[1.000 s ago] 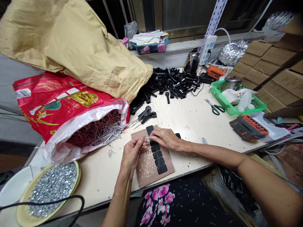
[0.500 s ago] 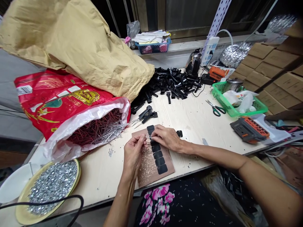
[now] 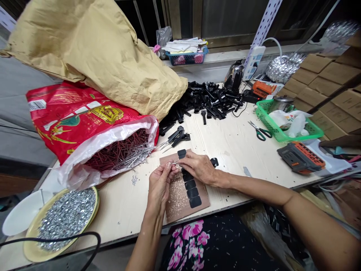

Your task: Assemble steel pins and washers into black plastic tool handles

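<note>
My left hand (image 3: 160, 182) is closed in a pinch above the brown board (image 3: 176, 209). Thumb and forefinger hold one end of a thin silvery screw (image 3: 175, 163), mostly covered by fingers. From the other side my right hand (image 3: 201, 169) reaches over the board, its fingertips pinching the same screw. Under the hands, a column of black square pads (image 3: 193, 192) runs down the board, beside a scatter of pale specks. Another black piece (image 3: 214, 162) lies just beyond my right wrist.
A red bag (image 3: 70, 124) spills long screws (image 3: 121, 150) at left, near a yellow bowl of small metal parts (image 3: 66, 220). Black plastic pieces (image 3: 208, 99) are heaped at the back. Scissors (image 3: 260, 131), a green basket (image 3: 290, 135) and an orange-black battery (image 3: 301, 157) lie right.
The camera view has shifted slightly, so the scene sits a little further right. Both hands stay pinched over the board, with my right fingertips marginally closer to my left.
</note>
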`<state>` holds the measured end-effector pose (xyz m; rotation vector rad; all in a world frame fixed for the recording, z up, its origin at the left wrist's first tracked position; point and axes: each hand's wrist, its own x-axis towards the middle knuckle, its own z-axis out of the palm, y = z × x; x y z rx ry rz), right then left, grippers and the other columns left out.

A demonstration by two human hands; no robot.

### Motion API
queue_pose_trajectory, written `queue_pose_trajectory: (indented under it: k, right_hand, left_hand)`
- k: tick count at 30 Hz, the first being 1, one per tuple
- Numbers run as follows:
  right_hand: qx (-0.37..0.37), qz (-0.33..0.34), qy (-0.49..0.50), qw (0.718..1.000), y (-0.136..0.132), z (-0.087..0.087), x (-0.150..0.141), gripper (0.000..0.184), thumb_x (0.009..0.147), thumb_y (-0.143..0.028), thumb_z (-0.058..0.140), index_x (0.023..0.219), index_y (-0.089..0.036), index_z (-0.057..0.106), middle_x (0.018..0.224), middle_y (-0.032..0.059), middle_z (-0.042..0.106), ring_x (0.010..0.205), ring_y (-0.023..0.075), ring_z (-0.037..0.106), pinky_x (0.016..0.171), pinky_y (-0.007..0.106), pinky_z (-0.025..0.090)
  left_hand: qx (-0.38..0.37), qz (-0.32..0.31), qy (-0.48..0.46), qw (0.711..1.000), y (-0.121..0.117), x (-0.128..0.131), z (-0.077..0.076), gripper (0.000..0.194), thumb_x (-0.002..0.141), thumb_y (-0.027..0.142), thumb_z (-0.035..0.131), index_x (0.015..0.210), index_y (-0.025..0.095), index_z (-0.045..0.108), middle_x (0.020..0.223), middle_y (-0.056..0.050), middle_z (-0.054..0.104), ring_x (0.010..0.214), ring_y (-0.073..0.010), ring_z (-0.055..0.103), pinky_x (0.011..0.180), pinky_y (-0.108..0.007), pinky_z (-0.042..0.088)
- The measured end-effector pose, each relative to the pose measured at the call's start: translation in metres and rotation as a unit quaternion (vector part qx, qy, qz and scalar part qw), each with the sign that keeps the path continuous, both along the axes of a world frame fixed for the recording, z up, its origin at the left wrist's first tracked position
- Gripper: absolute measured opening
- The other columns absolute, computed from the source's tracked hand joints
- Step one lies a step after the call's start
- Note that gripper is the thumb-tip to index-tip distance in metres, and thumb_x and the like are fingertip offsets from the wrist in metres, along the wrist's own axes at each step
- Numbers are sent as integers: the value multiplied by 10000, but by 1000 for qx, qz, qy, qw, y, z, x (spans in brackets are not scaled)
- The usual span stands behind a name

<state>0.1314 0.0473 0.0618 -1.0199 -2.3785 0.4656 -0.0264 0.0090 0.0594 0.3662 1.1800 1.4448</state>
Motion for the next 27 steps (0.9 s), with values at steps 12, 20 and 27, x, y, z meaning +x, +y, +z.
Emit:
queue_pose_trajectory:
  k: [12,20,27]
  right_hand:
    - [15,-8,-41,999,0,-5,-1,230,943,-277,423,1008,-168,615,937,49,587,773,123,556,624,215,420]
    - [60,-26,-51,997,-5,-3,-3,261,970,-266,361,962,-163,601,880,50,575,760,127,543,654,227,410]
    - [90,-32,-65,993,-5,-5,-2,234,960,-228,392,925,-177,618,841,37,563,689,113,511,608,218,387]
  left_hand:
    - [-30,-15,-11,999,0,2,0,204,627,64,759,818,57,685,647,-54,683,549,-97,641,627,-190,572]
    - [2,-6,26,1000,0,4,-4,316,552,178,829,814,76,684,654,-35,681,557,-92,639,631,-186,565]
    - [-10,-15,7,1000,2,1,-7,320,545,153,831,810,84,666,633,-20,661,549,-82,624,637,-190,564]
